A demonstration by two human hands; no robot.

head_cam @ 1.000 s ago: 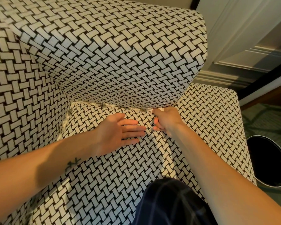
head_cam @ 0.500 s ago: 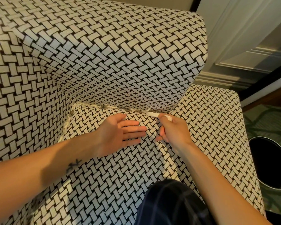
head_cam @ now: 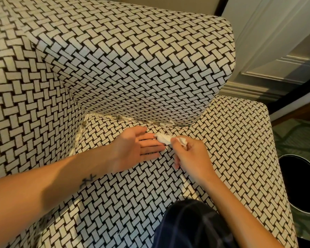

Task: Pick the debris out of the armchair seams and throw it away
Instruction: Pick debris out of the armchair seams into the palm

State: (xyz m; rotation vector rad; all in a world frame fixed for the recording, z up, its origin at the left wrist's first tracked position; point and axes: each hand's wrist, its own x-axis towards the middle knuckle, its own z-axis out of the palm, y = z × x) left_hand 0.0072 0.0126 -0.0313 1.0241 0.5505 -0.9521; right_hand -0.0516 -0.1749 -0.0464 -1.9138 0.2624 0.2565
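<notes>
Head — right hand (head_cam: 191, 158) curled; tissue (head_cam: 162, 138) pinched

R grip (head_cam: 191, 154) on tissue wad (head_cam: 163, 138)

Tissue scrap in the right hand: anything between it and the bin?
Nothing visible. The right hand pinches the tissue scrap above the seat; the open bin stands on the floor past the seat's right edge, with only bare upholstery between.

Support: armchair seat (head_cam: 132, 203), black-and-white basket-weave fabric.
Seam at armrest: debris (head_cam: 166, 124), pale and dark bits lodged along it.
On seat: left hand (head_cam: 132, 147), fingers straight.
</notes>
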